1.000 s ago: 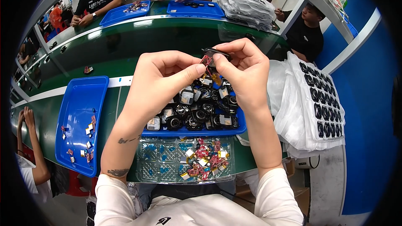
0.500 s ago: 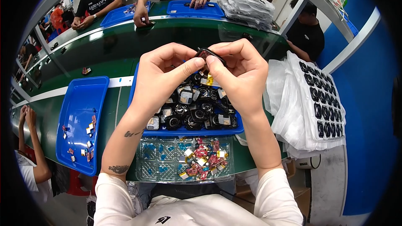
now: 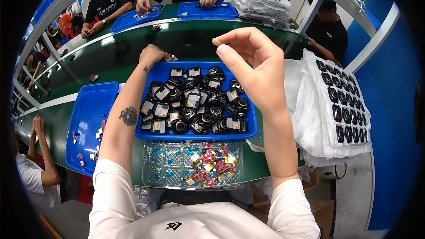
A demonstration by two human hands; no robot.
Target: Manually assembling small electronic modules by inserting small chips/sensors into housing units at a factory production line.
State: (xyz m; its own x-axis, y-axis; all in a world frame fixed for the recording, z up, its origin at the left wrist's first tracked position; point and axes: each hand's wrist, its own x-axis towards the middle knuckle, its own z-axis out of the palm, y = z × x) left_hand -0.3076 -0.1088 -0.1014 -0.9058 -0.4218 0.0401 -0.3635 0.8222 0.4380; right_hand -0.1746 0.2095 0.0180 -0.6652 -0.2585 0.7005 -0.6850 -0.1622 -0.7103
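Note:
My left hand (image 3: pixel 152 54) reaches over the far rim of a blue tray (image 3: pixel 253 130) to the green conveyor belt. Its fingers are curled round a small watch part with a red circuit board (image 3: pixel 169 56); the fingertips are partly hidden. Raised above the tray's right side, my right hand (image 3: pixel 252 57) is empty, with thumb and forefinger apart. Below the hands, the tray holds a heap of black watch cases (image 3: pixel 192 99), several with grey-silver backs.
Nearer me sits a clear plastic tray (image 3: pixel 161 175) with red circuit boards and small batteries. Another blue tray (image 3: pixel 84 119) stands left. At right rises a stack of white trays (image 3: pixel 349 102) with black parts. Co-workers sit across the green belt (image 3: pixel 119 46).
My hands have parted. My left hand has moved away leftward to the belt with the red-board part; my right has let go and stays raised. A co-worker's hand has moved to a far tray.

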